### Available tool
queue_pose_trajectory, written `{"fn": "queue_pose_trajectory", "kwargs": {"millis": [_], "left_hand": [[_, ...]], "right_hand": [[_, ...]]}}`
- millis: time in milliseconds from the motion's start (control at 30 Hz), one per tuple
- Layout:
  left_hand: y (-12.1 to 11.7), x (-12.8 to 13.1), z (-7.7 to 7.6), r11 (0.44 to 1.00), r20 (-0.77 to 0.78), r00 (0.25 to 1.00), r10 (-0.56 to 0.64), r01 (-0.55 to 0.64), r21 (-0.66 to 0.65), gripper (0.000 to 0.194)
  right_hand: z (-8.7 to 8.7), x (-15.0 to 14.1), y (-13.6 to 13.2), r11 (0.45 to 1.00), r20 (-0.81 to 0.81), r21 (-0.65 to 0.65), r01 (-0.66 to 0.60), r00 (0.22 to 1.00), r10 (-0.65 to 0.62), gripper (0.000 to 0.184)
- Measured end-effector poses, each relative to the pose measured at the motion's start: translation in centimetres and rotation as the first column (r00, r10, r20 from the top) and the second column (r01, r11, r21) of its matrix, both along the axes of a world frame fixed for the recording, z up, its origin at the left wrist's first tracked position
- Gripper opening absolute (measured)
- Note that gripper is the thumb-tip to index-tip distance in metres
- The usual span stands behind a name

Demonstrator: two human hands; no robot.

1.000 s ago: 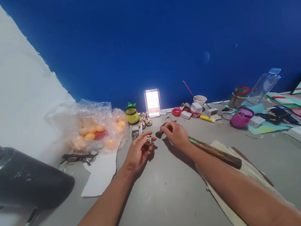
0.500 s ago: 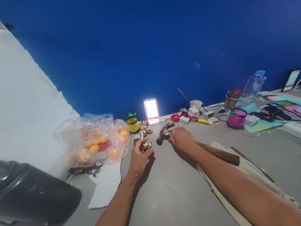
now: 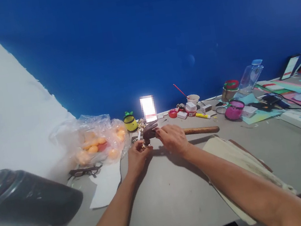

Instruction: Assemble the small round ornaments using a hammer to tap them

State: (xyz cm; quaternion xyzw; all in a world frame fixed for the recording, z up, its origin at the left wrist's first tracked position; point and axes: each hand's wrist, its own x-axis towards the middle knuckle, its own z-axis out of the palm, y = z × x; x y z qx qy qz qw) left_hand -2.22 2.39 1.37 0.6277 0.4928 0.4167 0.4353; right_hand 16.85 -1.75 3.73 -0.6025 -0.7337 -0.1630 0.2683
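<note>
My right hand (image 3: 173, 138) is closed around a claw hammer (image 3: 201, 130), gripping the wooden handle close to the head. The handle's free end sticks out to the right of my fist. Its metal head lies over a small shiny gold-brown ball (image 3: 145, 146), seeming to touch it, though the contact is partly hidden. With thumb and fingers, my left hand (image 3: 138, 157) pinches that ball on the grey table (image 3: 168, 197). Similar shiny balls (image 3: 141, 125) sit just behind, partly covered by the hammer head.
To the left are a plastic bag of orange balls (image 3: 92, 142), glasses (image 3: 84, 171), white paper (image 3: 105, 189) and a big dark flask (image 3: 35, 198). A folded cloth (image 3: 226, 166) lies right. Behind are a yellow pot (image 3: 131, 123), paper cup (image 3: 193, 99) and magenta pot (image 3: 234, 110).
My right hand has lifted the hammer and moved it left, bringing its head over the ball. The handle has swung away from my forearm. My left hand stays on the ball.
</note>
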Motion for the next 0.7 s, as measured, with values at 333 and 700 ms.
{"fn": "queue_pose_trajectory", "kwargs": {"millis": [333,700], "left_hand": [[0.4,-0.1,-0.4,0.999,0.067,0.997,-0.037,0.036,0.014,0.039],[0.5,0.1,-1.0,0.996,0.296,0.953,-0.056,0.076,-0.056,0.047]], "right_hand": [[-1.1,0.3,0.8,0.98,0.035,0.197,-0.003,0.999,-0.004,0.029],[-1.3,0.6,1.1,0.946,0.026,0.322,0.038,0.998,-0.049,0.028]]}}
